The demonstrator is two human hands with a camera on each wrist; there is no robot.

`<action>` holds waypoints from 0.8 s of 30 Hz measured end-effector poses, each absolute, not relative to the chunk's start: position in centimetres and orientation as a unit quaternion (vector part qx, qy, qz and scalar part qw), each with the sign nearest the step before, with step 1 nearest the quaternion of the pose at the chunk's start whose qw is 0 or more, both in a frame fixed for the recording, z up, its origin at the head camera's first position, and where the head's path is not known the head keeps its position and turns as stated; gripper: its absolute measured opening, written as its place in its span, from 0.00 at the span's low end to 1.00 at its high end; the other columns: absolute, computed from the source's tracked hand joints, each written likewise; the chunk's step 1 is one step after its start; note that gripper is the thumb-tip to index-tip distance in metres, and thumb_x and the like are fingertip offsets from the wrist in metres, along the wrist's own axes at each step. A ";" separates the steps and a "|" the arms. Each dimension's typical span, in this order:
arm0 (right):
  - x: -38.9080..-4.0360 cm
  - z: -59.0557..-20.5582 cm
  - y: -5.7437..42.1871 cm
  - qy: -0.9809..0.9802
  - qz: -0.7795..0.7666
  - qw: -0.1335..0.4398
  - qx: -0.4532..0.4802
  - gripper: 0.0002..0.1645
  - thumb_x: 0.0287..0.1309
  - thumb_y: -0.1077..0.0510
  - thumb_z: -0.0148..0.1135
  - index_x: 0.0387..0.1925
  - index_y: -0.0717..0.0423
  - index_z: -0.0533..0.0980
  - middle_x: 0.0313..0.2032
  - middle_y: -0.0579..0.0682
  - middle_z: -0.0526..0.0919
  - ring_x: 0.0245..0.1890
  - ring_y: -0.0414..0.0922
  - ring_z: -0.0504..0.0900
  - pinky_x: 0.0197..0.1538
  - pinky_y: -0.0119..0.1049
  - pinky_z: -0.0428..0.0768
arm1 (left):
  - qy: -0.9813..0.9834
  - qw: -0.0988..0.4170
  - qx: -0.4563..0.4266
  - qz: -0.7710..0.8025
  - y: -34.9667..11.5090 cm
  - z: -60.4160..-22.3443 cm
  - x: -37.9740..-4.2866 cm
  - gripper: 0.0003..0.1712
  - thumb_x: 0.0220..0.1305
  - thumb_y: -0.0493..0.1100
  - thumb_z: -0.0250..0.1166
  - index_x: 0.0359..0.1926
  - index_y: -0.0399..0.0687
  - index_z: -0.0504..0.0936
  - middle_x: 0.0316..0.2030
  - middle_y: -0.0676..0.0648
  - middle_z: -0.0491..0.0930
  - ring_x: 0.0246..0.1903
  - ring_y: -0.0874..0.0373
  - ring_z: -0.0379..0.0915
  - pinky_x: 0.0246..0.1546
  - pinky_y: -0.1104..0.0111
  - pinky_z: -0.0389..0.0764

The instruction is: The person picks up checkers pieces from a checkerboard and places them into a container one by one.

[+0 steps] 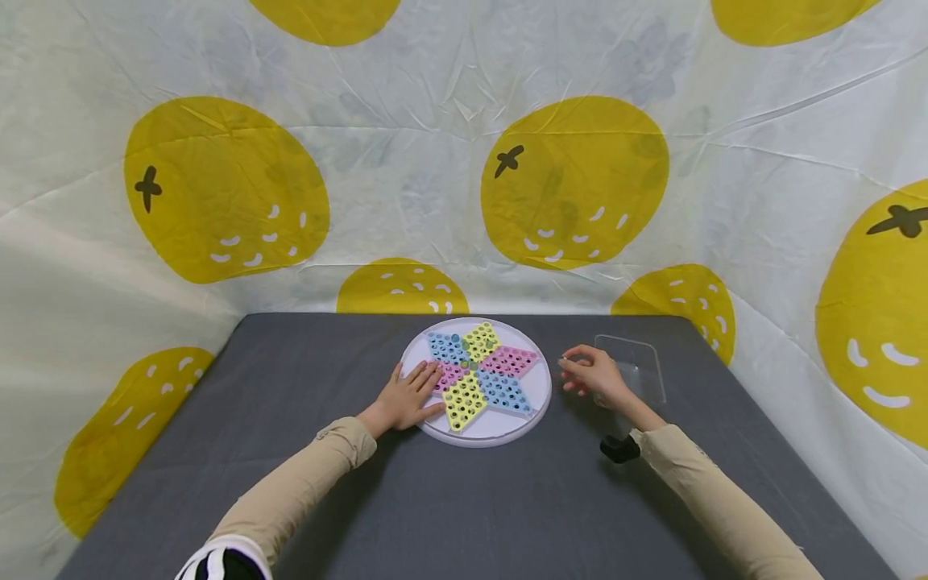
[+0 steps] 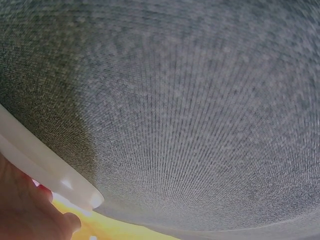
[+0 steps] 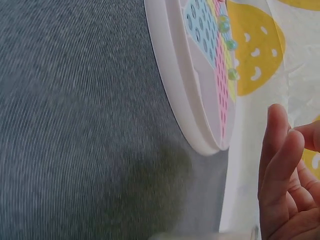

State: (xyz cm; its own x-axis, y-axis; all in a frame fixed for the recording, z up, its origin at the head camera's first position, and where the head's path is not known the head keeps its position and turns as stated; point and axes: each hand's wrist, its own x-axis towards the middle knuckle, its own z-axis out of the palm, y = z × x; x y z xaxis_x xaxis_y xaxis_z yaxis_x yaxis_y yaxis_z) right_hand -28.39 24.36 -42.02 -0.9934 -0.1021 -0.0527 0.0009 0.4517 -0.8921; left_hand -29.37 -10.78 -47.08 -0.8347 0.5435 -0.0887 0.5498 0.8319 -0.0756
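A round white Chinese checkers board [image 1: 533, 407] lies on the table with a star of blue, yellow and pink hole panels. Several greenish glass marbles [image 3: 231, 45] sit in its holes, near the centre and the far side. My left hand [image 1: 406, 399] rests on the board's left rim with fingers spread over the pink panel. In the left wrist view part of that hand [image 2: 35, 210] touches the white rim. Right of the board, my right hand [image 1: 596, 374] is raised, thumb and fingertips pinching what looks like a small marble, mostly hidden by the fingers.
A clear plastic box [image 1: 645, 366] stands behind my right hand; its contents are too faint to tell. Dark grey cloth [image 1: 464, 499] covers the table. A white curtain with yellow fruit prints [image 1: 573, 185] hangs round the back and sides.
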 end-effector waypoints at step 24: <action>-26.8 -41.1 29.5 0.861 -0.507 0.036 -0.033 0.28 0.60 0.50 0.53 0.53 0.68 0.65 0.29 0.51 0.83 0.25 0.44 0.83 0.27 0.42 0.79 | 0.957 0.023 0.288 -0.037 -10.7 -46.8 -29.1 0.39 0.63 0.65 0.39 0.68 0.49 0.50 0.69 0.48 0.47 0.68 0.51 0.42 0.63 0.44 0.42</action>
State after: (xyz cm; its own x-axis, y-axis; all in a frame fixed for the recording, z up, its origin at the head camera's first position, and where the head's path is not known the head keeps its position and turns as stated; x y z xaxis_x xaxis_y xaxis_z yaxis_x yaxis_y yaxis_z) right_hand -26.83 29.52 -41.14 -0.9952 -0.0932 -0.0296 -0.0193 0.4842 -0.8747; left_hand -29.13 -10.70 -46.80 -0.8326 0.5500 -0.0648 0.5534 0.8309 -0.0579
